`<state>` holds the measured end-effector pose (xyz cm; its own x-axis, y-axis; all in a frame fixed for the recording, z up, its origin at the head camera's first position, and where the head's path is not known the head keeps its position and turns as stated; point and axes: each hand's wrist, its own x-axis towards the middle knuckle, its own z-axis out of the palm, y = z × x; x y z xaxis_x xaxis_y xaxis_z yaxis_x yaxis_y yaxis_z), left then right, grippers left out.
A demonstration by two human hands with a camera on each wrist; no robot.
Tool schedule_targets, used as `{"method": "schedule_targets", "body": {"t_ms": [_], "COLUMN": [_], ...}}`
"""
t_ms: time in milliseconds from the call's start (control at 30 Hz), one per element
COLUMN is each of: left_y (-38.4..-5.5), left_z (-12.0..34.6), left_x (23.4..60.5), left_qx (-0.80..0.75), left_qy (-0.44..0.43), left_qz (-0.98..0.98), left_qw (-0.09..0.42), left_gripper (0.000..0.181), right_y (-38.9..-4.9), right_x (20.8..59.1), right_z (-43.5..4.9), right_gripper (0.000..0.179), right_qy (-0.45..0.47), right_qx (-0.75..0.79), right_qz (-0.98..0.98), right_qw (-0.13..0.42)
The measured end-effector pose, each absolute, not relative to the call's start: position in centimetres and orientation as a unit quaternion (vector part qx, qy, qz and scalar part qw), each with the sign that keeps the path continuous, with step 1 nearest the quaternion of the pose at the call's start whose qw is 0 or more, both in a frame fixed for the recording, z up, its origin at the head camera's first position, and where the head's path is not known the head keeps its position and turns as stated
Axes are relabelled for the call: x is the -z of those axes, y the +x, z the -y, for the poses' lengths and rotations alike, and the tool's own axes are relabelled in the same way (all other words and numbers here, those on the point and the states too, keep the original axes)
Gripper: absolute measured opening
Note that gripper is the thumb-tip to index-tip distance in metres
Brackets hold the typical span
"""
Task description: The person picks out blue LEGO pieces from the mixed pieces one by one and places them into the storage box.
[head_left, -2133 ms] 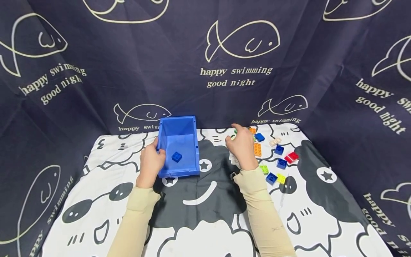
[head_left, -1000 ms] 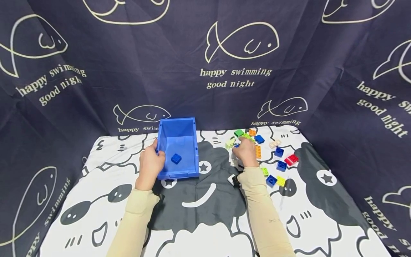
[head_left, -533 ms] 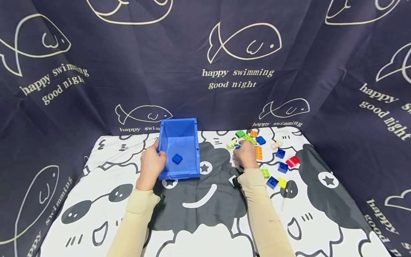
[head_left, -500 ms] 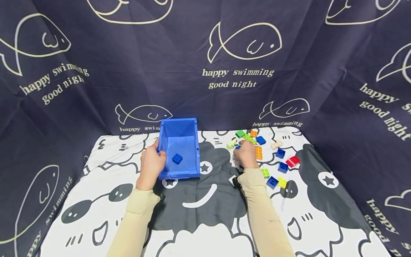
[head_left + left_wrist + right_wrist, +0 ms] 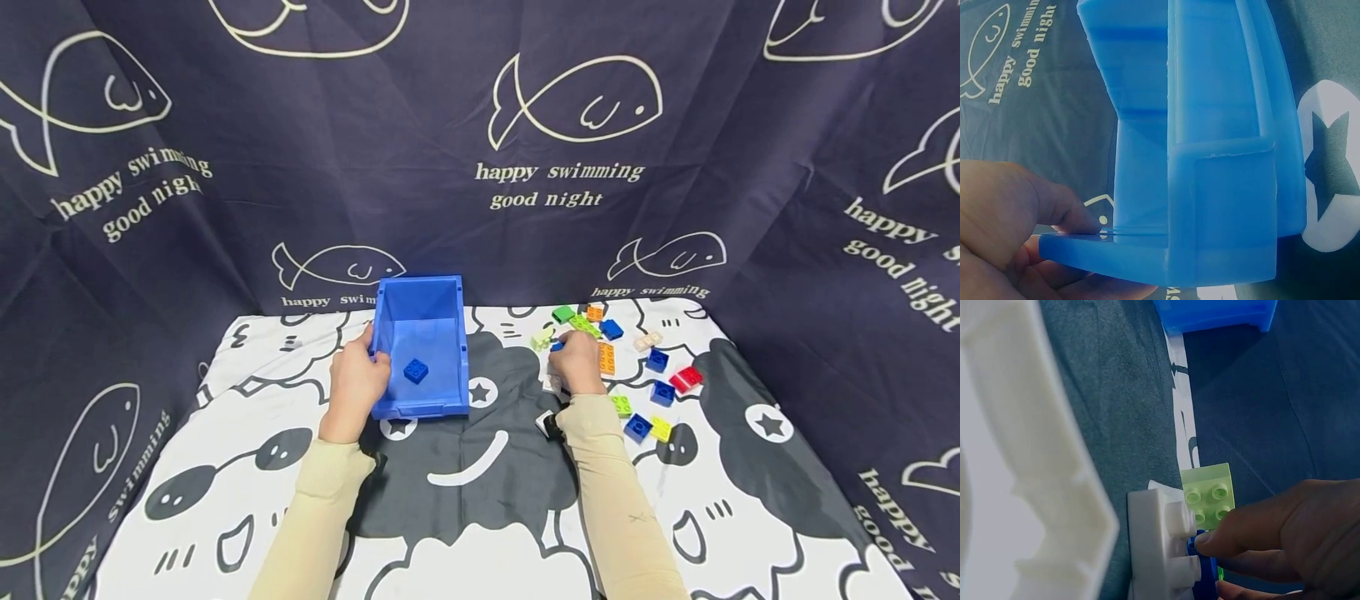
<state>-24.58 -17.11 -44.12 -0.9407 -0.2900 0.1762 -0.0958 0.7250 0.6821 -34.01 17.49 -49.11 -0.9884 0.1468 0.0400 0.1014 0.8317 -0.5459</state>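
Note:
My left hand [image 5: 357, 379] grips the left wall of a blue plastic bin [image 5: 420, 409], its thumb inside the wall and its fingers outside in the left wrist view. One blue building brick [image 5: 416, 371] lies on the bin's floor. To the right, my right hand [image 5: 577, 362] pinches another blue building brick [image 5: 1205, 575] between thumb and fingers, low among the scattered bricks. Part of that brick is hidden by the fingers. A pale green brick [image 5: 1210, 487] and a white brick [image 5: 1154, 547] lie right beside it.
Around the right hand lie several loose bricks, among them an orange one [image 5: 607, 359], a red one [image 5: 686, 379], a yellow one [image 5: 661, 429] and a green one [image 5: 563, 314]. A dark fish-print curtain [image 5: 442, 167] rises behind the patterned tablecloth [image 5: 480, 567].
My right hand, raised with spread fingers at first, has come down onto the blue brick and pinches it. It has barely moved since. The left hand keeps its hold on the bin.

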Motion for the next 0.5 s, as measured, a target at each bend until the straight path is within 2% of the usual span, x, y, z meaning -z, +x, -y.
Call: {"method": "schedule_targets", "body": {"t_ms": [300, 500], "left_y": [-24.6, -24.6], "left_z": [17.1, 17.1], "left_x": [44.2, 44.3], "left_qx": [0.355, 0.354], "left_qy": [0.105, 0.102], "left_qz": [0.919, 0.919], "left_qw": [0.135, 0.137], "left_gripper": [0.059, 0.059], "right_y": [-33.7, -33.4], "right_x": [48.5, 47.9], "right_z": [-17.5, -17.3], "right_gripper": [0.044, 0.045], "right_qy": [-0.071, -0.069], "right_qx": [-0.293, -0.301], "right_qz": [0.953, 0.95], "right_qw": [0.033, 0.048]}}
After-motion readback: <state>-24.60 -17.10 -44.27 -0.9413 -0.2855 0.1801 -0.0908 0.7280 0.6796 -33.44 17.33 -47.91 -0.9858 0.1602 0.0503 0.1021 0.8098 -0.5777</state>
